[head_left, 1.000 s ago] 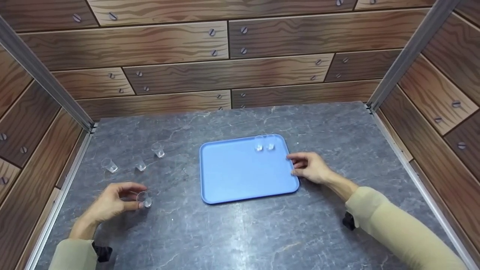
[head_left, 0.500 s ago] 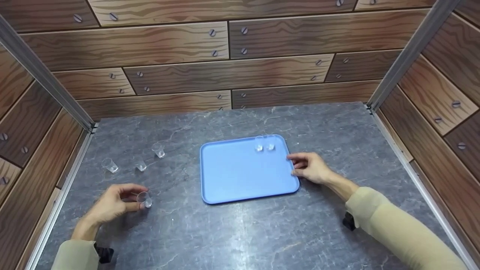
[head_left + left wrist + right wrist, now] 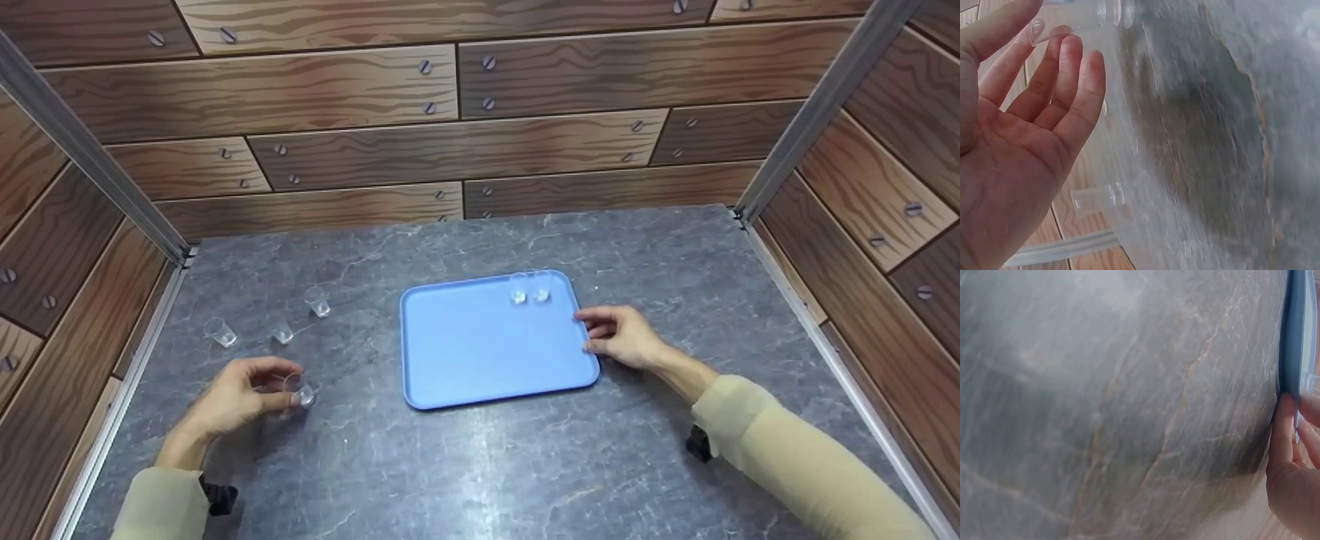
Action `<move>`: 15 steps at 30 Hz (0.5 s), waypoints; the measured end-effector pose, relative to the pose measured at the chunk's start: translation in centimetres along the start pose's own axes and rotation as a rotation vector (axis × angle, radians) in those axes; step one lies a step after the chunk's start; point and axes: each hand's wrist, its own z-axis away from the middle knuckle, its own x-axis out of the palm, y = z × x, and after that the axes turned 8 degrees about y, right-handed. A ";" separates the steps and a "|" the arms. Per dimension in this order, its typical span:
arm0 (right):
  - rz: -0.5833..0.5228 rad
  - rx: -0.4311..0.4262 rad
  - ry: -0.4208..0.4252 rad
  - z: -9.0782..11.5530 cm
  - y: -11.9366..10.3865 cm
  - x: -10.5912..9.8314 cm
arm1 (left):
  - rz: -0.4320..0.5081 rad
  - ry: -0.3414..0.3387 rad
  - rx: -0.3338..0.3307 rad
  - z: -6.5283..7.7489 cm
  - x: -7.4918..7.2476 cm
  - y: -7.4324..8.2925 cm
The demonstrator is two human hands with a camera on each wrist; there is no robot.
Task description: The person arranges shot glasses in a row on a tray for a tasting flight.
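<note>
My left hand [image 3: 238,394] pinches a small clear cup [image 3: 304,391] by its sides between thumb and fingers, low over the table at the left. In the left wrist view the cup [image 3: 1081,14] shows at the top edge, beside the fingertips. My right hand [image 3: 628,335] grips the right rim of a blue tray [image 3: 487,345], its thumb and fingers at the edge. Two similar clear cups [image 3: 518,292] stand side by side near the tray's far right corner.
Three more clear cups stand left of the tray: one cup [image 3: 319,302] farthest back, one cup [image 3: 281,331] in the middle, one cup [image 3: 223,333] at the far left. Wood-patterned walls [image 3: 360,90] with metal corner posts [image 3: 810,120] enclose the grey marbled table [image 3: 600,465].
My left hand has moved slightly right and away from me, bringing the pinched cup along. The right hand, the tray and the other cups look unmoved.
</note>
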 end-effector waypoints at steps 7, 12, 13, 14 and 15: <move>-0.001 0.009 0.000 -0.1 -0.2 -0.1 | -0.028 0.058 0.028 -0.7 1.2 0.4; 0.017 0.001 0.010 0.0 -0.1 -0.2 | -0.005 0.094 0.007 -1.6 2.3 1.0; 0.012 0.003 0.010 0.0 -0.1 -0.1 | 0.004 0.095 0.002 -1.7 2.5 1.1; 0.013 -0.003 0.007 0.0 -0.1 -0.1 | 0.006 0.101 0.001 -1.9 2.7 1.3; 0.014 -0.005 0.007 0.0 -0.1 -0.1 | 0.006 0.105 0.001 -2.1 3.0 1.4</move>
